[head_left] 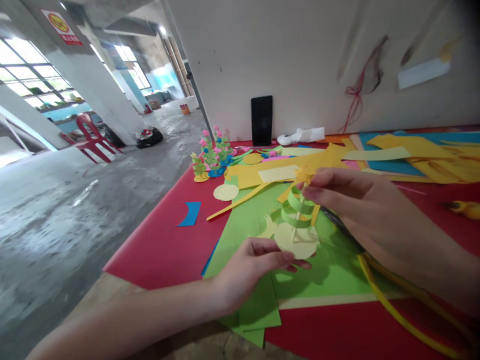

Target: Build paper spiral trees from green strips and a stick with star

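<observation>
My left hand grips the pale yellow round base of a small paper tree, thumb on top and fingers underneath. A green paper spiral winds around its thin upright stick. At the top, my right hand pinches the tree near its yellow paper tip. The tree is held above green paper sheets. Under my right hand lies a pair of scissors with yellow handles, partly hidden. Left of the tree are a pale yellow paper disc and a blue paper scrap.
Several finished paper trees stand at the table's far left corner. A black phone leans against the white board behind. Yellow paper strips and sheets lie along the back. A red chair stands on the floor at left.
</observation>
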### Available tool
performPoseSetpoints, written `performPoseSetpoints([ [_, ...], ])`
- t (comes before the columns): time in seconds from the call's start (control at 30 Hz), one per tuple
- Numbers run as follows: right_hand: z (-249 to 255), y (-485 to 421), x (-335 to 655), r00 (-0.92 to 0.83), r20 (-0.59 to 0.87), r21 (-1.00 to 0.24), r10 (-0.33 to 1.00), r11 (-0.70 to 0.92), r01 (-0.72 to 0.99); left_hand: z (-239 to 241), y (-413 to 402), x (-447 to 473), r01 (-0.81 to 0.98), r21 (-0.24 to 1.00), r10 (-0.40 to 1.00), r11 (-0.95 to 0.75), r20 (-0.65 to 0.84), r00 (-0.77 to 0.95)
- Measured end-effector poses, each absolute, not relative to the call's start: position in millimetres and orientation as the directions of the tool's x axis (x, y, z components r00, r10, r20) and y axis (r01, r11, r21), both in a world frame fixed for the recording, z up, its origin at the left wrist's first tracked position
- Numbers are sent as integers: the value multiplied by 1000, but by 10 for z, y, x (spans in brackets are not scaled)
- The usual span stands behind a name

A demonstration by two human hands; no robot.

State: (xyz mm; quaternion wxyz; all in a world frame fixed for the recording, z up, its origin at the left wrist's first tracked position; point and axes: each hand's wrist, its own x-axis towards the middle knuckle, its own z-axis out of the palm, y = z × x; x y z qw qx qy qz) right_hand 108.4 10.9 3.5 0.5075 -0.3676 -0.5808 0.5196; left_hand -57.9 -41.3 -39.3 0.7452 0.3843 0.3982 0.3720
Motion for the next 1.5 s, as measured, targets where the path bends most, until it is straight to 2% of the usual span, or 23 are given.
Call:
performPoseSetpoints([
  [0.2,33,142,1117,-168,144,-989,975,139,-44,-380,-419,-586,-207,883,862,421,-320,393],
  [0.4,40,168,1125,-157,83,-992,984,67,-103,-359,-402,-597,-127,913,829,388,-285,482],
  [0.47,49,174,1133,-130,96,-992,987,84,-95,-297,-404,-624,-49,921,748,387,-283,600],
  [0.53,61,181,1144,-105,95,-994,990,88,-63,-187,-408,-663,40,917,594,396,-290,750],
  [0.6,72,186,1157,-97,90,-996,991,87,-37,-55,-401,-707,106,931,539,350,-292,790],
  [0.67,84,187,1166,-91,100,-995,991,100,-7,61,-365,-742,156,977,728,147,-214,651],
  [0.73,97,184,1169,-88,128,-990,988,132,53,131,-290,-757,192,978,914,-84,-1,406],
  [0.8,112,180,1161,-86,150,-983,985,158,96,158,-190,-747,286,926,957,-248,188,221],
  [0.9,132,181,1134,-92,161,-983,983,168,71,154,-50,-686,427,833,935,-352,295,196],
  [1.0,137,179,1112,-121,171,-983,978,178,52,128,22,-609,473,802,929,-366,283,238],
  [1.17,106,139,1118,-194,201,-977,960,212,35,63,6,-550,438,831,934,-343,254,250],
  [1.3,104,113,1125,-120,199,-966,973,216,145,33,-8,-650,447,833,942,-327,247,229],
  [1.37,118,121,1120,-74,186,-965,980,196,176,10,61,-813,481,826,956,-294,240,170],
  [1.5,134,149,1095,-25,147,-983,989,149,105,-116,430,-1376,523,828,941,-201,312,-132],
])
